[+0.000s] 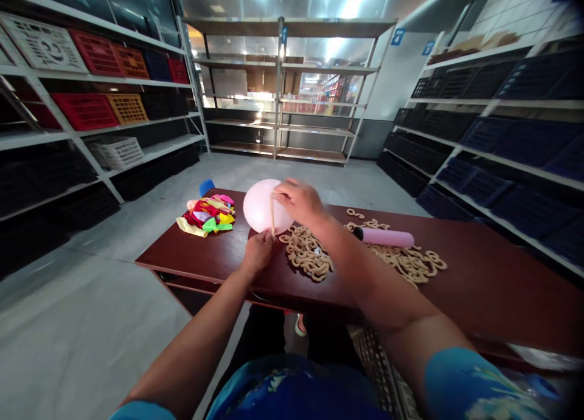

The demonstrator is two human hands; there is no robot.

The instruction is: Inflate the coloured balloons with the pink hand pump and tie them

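Note:
A round, inflated pale pink balloon (pixel 259 206) is above the dark red-brown table. My left hand (pixel 259 250) pinches at the balloon's underside, where its neck seems to be, though my fingers hide the knot or opening. From there a tan elastic-looking band (pixel 272 214) runs upward in front of the balloon to my right hand (pixel 301 200). The fingers of that hand are closed on its upper end and slightly blurred. Just right of my left hand lies a heap of tan looped bands (pixel 309 253). Flat, uninflated balloons (pixel 210 214) in several colours are piled to the left.
A pink balloon pump (pixel 387 237) with a black end rests across a second heap of tan bands (pixel 406 262) on the table (pixel 493 274). Behind it stands a metal shelf rack (pixel 278 92). Racks with crates (pixel 93 111) flank both sides. Something blue (pixel 207 186) shows past the table's far edge.

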